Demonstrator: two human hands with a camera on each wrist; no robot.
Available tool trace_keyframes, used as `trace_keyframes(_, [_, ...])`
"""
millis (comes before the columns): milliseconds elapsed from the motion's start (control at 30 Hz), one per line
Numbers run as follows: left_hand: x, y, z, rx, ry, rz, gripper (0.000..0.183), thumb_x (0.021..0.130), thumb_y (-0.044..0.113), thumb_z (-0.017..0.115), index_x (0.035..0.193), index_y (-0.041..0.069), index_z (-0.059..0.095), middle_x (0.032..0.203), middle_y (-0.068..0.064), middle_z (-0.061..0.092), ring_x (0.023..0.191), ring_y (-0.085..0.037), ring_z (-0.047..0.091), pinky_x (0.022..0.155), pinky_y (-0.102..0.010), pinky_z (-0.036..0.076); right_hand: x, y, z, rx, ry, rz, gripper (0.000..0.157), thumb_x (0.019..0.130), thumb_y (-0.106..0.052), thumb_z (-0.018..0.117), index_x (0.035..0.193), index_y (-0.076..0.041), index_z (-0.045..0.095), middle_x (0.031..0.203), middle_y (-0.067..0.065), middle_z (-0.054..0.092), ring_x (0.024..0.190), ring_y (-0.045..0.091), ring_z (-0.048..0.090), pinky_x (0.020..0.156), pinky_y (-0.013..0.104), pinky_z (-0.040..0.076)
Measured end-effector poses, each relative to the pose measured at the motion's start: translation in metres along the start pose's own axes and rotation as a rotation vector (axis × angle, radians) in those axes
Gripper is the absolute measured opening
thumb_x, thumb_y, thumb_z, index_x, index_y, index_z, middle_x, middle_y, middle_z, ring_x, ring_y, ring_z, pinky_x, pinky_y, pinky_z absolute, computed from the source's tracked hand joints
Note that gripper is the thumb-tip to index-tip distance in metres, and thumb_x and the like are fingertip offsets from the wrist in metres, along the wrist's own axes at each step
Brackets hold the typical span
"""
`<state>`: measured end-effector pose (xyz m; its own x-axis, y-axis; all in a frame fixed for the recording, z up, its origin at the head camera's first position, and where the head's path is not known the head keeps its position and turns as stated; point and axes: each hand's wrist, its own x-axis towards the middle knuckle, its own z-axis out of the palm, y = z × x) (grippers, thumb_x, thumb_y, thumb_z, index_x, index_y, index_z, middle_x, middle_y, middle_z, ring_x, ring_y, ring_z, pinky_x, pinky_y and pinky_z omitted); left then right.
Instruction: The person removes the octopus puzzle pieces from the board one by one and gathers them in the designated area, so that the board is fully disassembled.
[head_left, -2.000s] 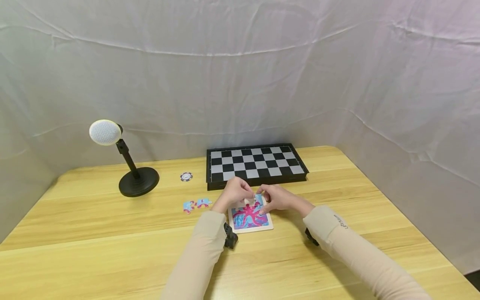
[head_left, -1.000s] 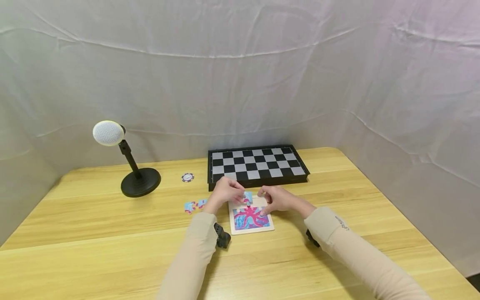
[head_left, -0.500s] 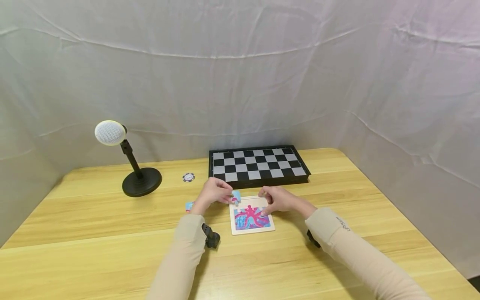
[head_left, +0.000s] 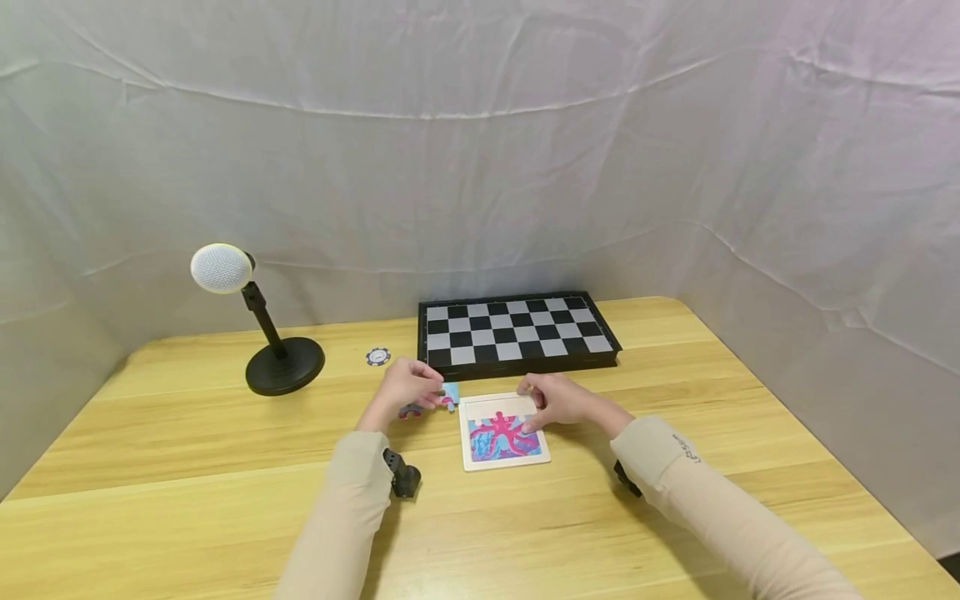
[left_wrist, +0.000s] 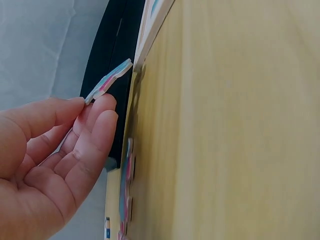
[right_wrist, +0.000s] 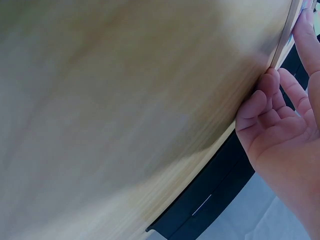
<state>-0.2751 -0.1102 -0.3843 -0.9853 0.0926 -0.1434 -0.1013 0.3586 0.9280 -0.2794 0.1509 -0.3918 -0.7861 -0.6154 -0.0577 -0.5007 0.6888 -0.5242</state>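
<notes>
A square jigsaw tray [head_left: 489, 407] lies on the table, its lower part filled with a pink octopus picture and its upper part bare. Between thumb and fingertips my left hand [head_left: 403, 385] pinches a blue and pink puzzle piece [head_left: 451, 394], held above the table left of the tray. The left wrist view shows that piece [left_wrist: 109, 80] tilted. Under the left hand lie loose puzzle pieces [head_left: 410, 412], partly hidden by it. My right hand [head_left: 558, 400] holds the tray at its upper right, thumb on the face and bent fingers [right_wrist: 270, 82] at the edge.
A black-framed checkered board [head_left: 517, 333] lies just behind the tray. A poker chip [head_left: 378, 357] is on the table behind my left hand. Farther left stands a round white-headed object on a black stand [head_left: 285, 367]. Grey cloth [head_left: 480, 183] hangs behind the table.
My left hand has lifted the puzzle piece off the tray's upper part and carried it left, over the loose pieces. The right hand has stayed at the tray.
</notes>
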Motion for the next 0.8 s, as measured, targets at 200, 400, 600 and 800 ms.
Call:
trace_keyframes(200, [-0.0012, -0.0003, -0.0035, 0.029, 0.020, -0.033, 0.008, 0.082, -0.002, 0.060, 0.087, -0.009, 0.062, 0.070, -0.014, 0.063, 0.054, -0.017, 0.060, 0.054, -0.029, 0.051, -0.0004, -0.0003, -0.0004, -0.003, -0.001, -0.003, 0.047, 0.070, -0.022, 0.076, 0.107, -0.003, 0.054, 0.070, 0.000, 0.045, 0.067, 0.013, 0.041, 0.061, 0.025, 0.037])
trace_keyframes(400, [-0.0031, -0.0015, -0.0057, 0.070, 0.026, -0.052, 0.007, 0.081, -0.003, 0.060, 0.084, -0.008, 0.063, 0.067, -0.012, 0.062, 0.048, -0.013, 0.055, 0.049, -0.024, 0.048, -0.0001, -0.0004, -0.0003, -0.003, -0.003, -0.007, 0.047, 0.071, -0.023, 0.076, 0.106, -0.003, 0.054, 0.069, 0.000, 0.044, 0.067, 0.013, 0.041, 0.061, 0.025, 0.036])
trace_keyframes(600, [-0.0057, -0.0013, -0.0082, 0.152, 0.031, -0.062, 0.006, 0.079, -0.001, 0.061, 0.082, -0.005, 0.065, 0.059, -0.009, 0.060, 0.042, -0.011, 0.049, 0.042, -0.019, 0.038, 0.0006, 0.0008, 0.0003, -0.002, -0.001, 0.004, 0.047, 0.070, -0.023, 0.076, 0.106, -0.003, 0.054, 0.069, 0.000, 0.044, 0.067, 0.013, 0.042, 0.060, 0.025, 0.037])
trace_keyframes(800, [-0.0063, -0.0010, -0.0088, 0.202, 0.033, -0.075, 0.006, 0.080, 0.002, 0.062, 0.081, -0.003, 0.066, 0.053, -0.007, 0.056, 0.040, -0.011, 0.044, 0.038, -0.021, 0.033, 0.0007, 0.0010, 0.0003, -0.004, -0.001, 0.009, 0.048, 0.070, -0.024, 0.076, 0.107, -0.004, 0.054, 0.069, 0.000, 0.044, 0.067, 0.013, 0.042, 0.061, 0.025, 0.037])
